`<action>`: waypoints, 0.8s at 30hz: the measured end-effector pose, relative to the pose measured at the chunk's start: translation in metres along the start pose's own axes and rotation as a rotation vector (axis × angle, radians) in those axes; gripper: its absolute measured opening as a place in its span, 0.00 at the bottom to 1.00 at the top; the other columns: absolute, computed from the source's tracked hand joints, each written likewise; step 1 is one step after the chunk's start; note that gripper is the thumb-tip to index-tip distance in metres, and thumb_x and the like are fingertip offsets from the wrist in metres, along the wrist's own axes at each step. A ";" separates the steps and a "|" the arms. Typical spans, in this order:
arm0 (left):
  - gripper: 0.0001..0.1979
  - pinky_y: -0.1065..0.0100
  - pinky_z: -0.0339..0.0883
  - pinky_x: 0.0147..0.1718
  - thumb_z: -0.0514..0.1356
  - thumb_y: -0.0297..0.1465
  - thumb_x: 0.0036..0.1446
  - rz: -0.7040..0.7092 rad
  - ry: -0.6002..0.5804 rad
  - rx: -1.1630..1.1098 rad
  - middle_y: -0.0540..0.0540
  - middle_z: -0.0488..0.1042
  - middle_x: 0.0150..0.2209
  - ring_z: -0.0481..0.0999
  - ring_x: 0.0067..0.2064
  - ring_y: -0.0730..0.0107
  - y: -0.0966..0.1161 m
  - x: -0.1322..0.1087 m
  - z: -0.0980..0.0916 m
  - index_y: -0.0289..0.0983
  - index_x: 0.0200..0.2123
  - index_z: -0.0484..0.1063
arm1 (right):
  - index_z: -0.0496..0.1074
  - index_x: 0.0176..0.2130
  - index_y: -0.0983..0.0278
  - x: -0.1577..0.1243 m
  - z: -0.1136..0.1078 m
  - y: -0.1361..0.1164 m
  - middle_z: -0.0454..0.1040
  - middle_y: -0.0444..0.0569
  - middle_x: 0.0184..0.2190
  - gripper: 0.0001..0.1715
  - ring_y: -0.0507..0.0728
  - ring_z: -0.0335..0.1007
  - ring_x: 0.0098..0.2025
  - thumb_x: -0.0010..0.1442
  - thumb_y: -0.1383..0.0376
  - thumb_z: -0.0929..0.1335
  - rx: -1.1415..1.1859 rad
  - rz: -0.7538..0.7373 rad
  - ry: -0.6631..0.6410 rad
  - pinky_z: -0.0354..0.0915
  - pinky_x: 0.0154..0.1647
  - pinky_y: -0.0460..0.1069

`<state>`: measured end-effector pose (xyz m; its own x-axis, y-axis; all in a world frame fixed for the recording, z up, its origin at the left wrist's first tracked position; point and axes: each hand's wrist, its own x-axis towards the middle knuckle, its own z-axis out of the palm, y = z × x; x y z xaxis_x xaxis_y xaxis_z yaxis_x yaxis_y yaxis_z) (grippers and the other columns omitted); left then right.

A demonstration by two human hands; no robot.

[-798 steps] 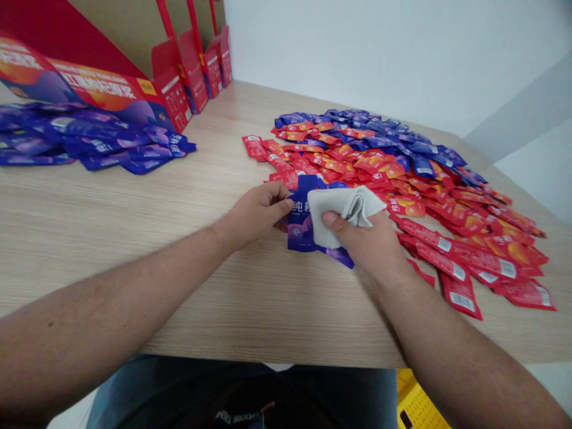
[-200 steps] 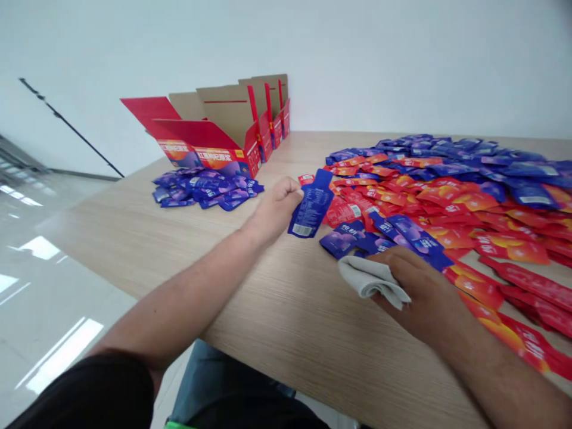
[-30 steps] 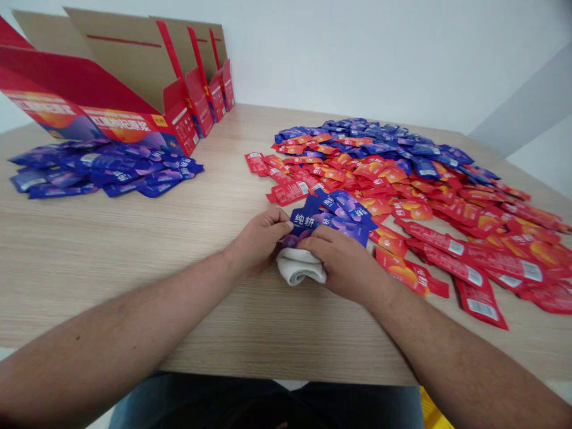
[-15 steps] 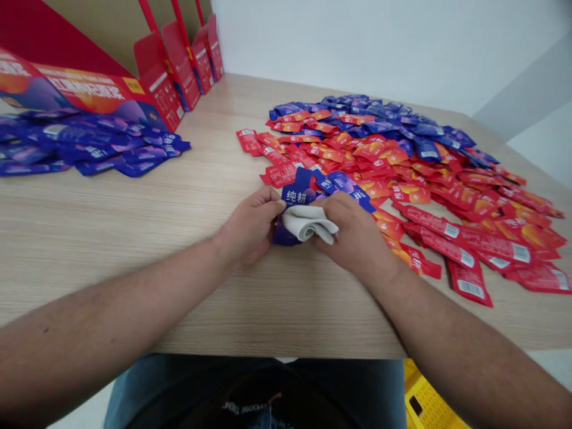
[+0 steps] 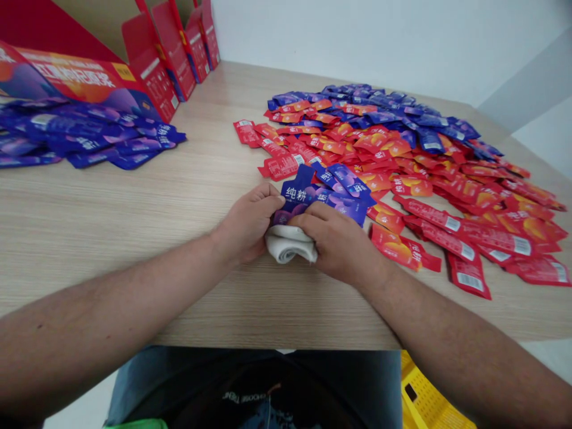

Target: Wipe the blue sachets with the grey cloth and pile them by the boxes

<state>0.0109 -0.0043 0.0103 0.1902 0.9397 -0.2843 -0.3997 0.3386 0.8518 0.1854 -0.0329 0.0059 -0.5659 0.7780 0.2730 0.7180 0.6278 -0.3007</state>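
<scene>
Pinched at its left edge by my left hand (image 5: 251, 223) is a blue pouch (image 5: 295, 192) with white characters, held just above the table. My right hand (image 5: 342, 244) is closed around a rolled white cloth (image 5: 290, 243), which presses against the lower part of that pouch. The pouch's bottom end is hidden behind the cloth and fingers. Just beyond my right hand, a few more blue pouches (image 5: 351, 182) lie on top of the red ones, partly covered by the knuckles.
A wide heap of red pouches (image 5: 379, 146) covers the right side, with blue pouches (image 5: 402, 113) along its back. At the left, another blue pile (image 5: 102, 140) lies before red printed boxes (image 5: 89, 83). A yellow basket (image 5: 429, 396) stands below the table's front edge.
My right hand has moved the cloth down and slightly left, from the pouch's middle to its lower part. My left hand keeps its pinch. The view has tilted slightly.
</scene>
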 end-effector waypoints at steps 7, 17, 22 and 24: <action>0.11 0.73 0.54 0.20 0.58 0.20 0.54 0.004 0.014 -0.015 0.53 0.61 0.19 0.60 0.20 0.76 0.001 0.000 0.001 0.37 0.24 0.62 | 0.75 0.48 0.61 0.000 0.002 0.002 0.75 0.52 0.42 0.13 0.60 0.72 0.45 0.63 0.65 0.70 0.017 0.006 0.026 0.69 0.45 0.53; 0.11 0.75 0.53 0.20 0.57 0.20 0.56 0.005 -0.014 -0.009 0.54 0.60 0.20 0.60 0.20 0.77 0.001 -0.001 0.001 0.37 0.25 0.62 | 0.75 0.49 0.62 0.000 0.002 -0.002 0.75 0.53 0.43 0.14 0.60 0.72 0.45 0.63 0.63 0.70 0.012 0.003 -0.033 0.69 0.45 0.53; 0.11 0.75 0.56 0.21 0.56 0.18 0.56 0.028 0.018 -0.026 0.54 0.60 0.21 0.62 0.21 0.77 0.002 -0.002 0.004 0.37 0.25 0.62 | 0.74 0.51 0.61 0.000 0.000 -0.001 0.75 0.53 0.45 0.15 0.62 0.71 0.50 0.64 0.63 0.70 0.010 0.105 0.153 0.68 0.49 0.54; 0.11 0.75 0.55 0.20 0.56 0.19 0.56 0.036 0.024 -0.013 0.54 0.62 0.20 0.61 0.20 0.78 0.002 -0.002 0.004 0.37 0.25 0.62 | 0.75 0.50 0.61 0.000 0.000 -0.002 0.75 0.53 0.44 0.14 0.61 0.71 0.48 0.64 0.63 0.70 0.025 0.055 0.075 0.68 0.46 0.53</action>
<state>0.0134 -0.0051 0.0147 0.1542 0.9521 -0.2642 -0.4175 0.3051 0.8559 0.1842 -0.0340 0.0066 -0.4934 0.8077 0.3228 0.7361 0.5855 -0.3397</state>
